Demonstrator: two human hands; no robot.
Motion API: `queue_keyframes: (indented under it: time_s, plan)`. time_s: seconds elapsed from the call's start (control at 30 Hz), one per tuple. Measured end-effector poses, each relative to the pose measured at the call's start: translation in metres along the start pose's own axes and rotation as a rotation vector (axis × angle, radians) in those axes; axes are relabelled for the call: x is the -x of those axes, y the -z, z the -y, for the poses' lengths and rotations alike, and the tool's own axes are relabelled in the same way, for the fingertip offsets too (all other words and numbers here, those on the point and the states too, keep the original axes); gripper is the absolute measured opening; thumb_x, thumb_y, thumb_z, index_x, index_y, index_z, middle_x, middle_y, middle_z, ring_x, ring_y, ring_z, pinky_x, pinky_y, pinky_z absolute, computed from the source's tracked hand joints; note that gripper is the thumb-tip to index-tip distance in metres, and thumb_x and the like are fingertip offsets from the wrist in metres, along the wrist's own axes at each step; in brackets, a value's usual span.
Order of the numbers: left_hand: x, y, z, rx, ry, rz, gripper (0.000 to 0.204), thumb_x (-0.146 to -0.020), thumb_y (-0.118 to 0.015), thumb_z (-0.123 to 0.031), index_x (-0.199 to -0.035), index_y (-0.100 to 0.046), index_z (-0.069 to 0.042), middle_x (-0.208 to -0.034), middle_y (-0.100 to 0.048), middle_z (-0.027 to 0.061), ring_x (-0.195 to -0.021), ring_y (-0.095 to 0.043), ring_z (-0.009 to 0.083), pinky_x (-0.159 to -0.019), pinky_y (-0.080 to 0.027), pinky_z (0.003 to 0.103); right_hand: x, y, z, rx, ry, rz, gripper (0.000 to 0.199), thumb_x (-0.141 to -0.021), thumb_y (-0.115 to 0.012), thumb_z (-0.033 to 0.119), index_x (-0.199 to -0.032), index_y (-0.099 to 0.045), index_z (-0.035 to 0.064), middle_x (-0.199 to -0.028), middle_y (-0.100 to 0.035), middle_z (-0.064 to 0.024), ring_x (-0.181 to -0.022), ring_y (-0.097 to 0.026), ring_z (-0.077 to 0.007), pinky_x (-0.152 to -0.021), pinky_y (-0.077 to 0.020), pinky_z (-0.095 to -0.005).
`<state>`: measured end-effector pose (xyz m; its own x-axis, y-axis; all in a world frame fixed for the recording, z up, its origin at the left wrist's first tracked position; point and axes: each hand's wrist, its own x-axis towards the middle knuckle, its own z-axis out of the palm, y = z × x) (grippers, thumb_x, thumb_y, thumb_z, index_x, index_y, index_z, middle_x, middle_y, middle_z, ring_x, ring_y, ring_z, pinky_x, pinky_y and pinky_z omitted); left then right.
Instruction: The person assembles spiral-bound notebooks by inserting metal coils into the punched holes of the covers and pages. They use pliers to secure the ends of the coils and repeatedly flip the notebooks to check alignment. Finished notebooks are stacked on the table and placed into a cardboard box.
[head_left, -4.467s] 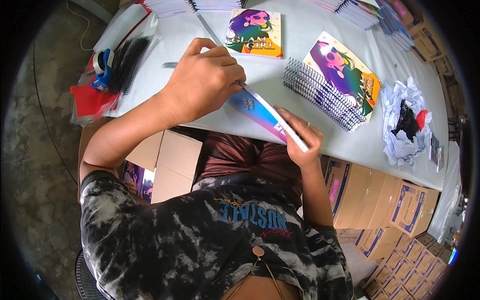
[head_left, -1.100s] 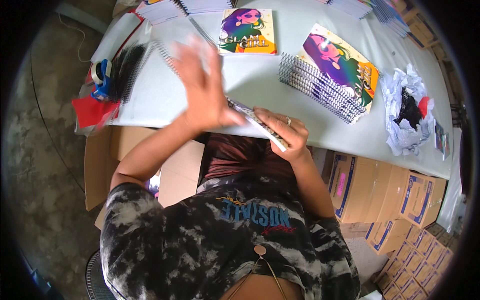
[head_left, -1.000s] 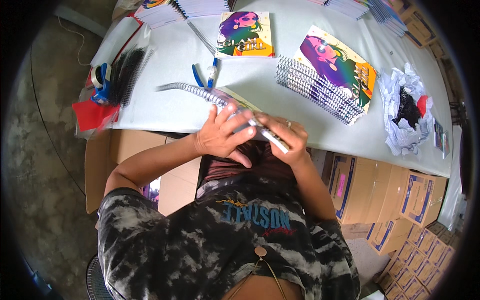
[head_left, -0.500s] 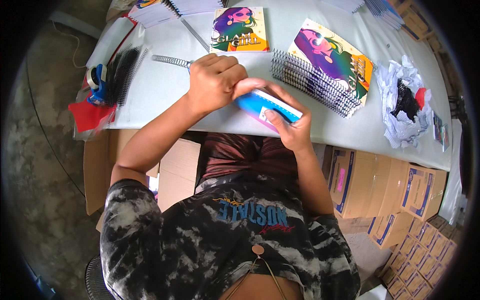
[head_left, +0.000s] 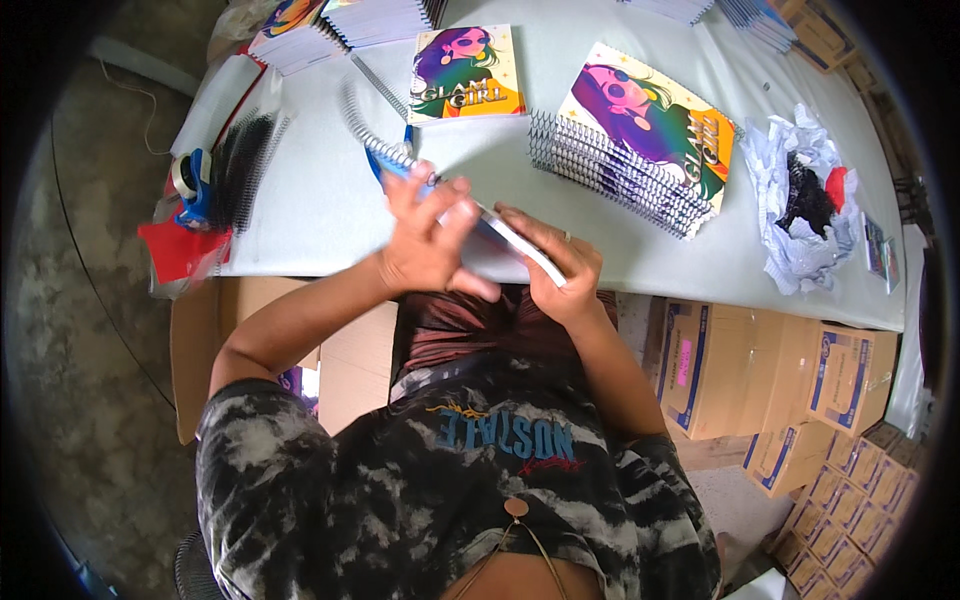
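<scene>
So the notebook (head_left: 520, 245) sits right at the near edge of the table (head_left: 330, 200), held up on its edge between both hands, thin white side facing the camera. A wire spiral (head_left: 375, 130) sticks out from its far left end and curves up over the tabletop. The right hand (head_left: 560, 270) has the notebook's near end wrapped in its fingers, thumb on top, so that's a proper firm hold. The left hand (head_left: 425, 245) is blurry, fingers spread and pressed against the notebook's side near where the spiral goes in; can't tell if it's actually pinching the wire or just resting there.

Going outward: there's something blue (head_left: 385, 160) lying flat on the table under the spiral, hard to make out what. Further back there's a single colourful cover (head_left: 465, 75), and to the right a fanned stack of bound notebooks (head_left: 640, 140) with their wire edges facing the person. Far right is a heap of crumpled paper (head_left: 800, 200) with something black and red in it. On the left edge there's a bundle of black spirals (head_left: 240, 165), a blue tape dispenser (head_left: 190, 185) and a red sheet (head_left: 175, 250). Cardboard boxes (head_left: 740, 370) are stacked under and beside the table.
</scene>
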<state>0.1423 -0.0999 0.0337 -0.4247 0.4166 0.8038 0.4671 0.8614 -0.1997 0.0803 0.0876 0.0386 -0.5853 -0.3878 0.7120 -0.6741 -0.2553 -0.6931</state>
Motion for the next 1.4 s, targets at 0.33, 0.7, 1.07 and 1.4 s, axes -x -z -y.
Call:
queue_keyframes:
  time_s: [0.33,0.7,1.07,1.4]
  plan:
    - [0.001,0.008,-0.008,0.0,0.12,0.013,0.089,-0.068,-0.044,-0.075,-0.123,-0.046,-0.005,-0.133,-0.028,0.0258,-0.121,-0.029,0.041,-0.091,-0.026,0.057,-0.001,-0.004,0.003,-0.003,-0.092,-0.008,0.031,-0.076,-0.058,-0.005,-0.107,-0.061,-0.0006,-0.099,-0.065,-0.0144,-0.086,-0.064,-0.0238,-0.076,-0.0498,-0.0292]
    - [-0.085,0.019,0.033,-0.003,0.035,-0.146,0.058,-0.071,-0.052,-0.068,-0.075,-0.05,-0.01,-0.092,-0.048,0.0124,-0.079,-0.048,0.0257,-0.07,-0.034,0.037,-0.003,0.0,0.005,-0.015,-0.121,0.125,0.042,-0.073,-0.058,-0.008,-0.114,-0.057,0.0025,-0.106,-0.062,-0.0134,-0.093,-0.063,-0.0239,-0.079,-0.0496,-0.0298]
    - [-0.022,0.015,0.0,0.038,0.038,-0.109,0.097,-0.064,-0.045,-0.079,-0.123,-0.043,-0.002,-0.119,-0.044,0.0229,-0.115,-0.041,0.0389,-0.094,-0.029,0.054,0.002,-0.007,0.008,-0.001,-0.089,0.182,0.045,-0.07,-0.06,-0.005,-0.114,-0.058,0.0037,-0.109,-0.061,-0.0137,-0.097,-0.061,-0.026,-0.082,-0.0487,-0.033]
    - [-0.028,0.018,0.007,-0.074,0.116,-0.017,0.112,-0.062,-0.038,-0.082,-0.131,-0.031,0.006,-0.134,-0.022,0.0347,-0.127,-0.013,0.0513,-0.098,-0.002,0.064,-0.001,-0.008,0.011,-0.024,-0.072,0.221,0.042,-0.073,-0.058,-0.004,-0.114,-0.057,0.0028,-0.107,-0.062,-0.0134,-0.095,-0.062,-0.027,-0.079,-0.0492,-0.0332]
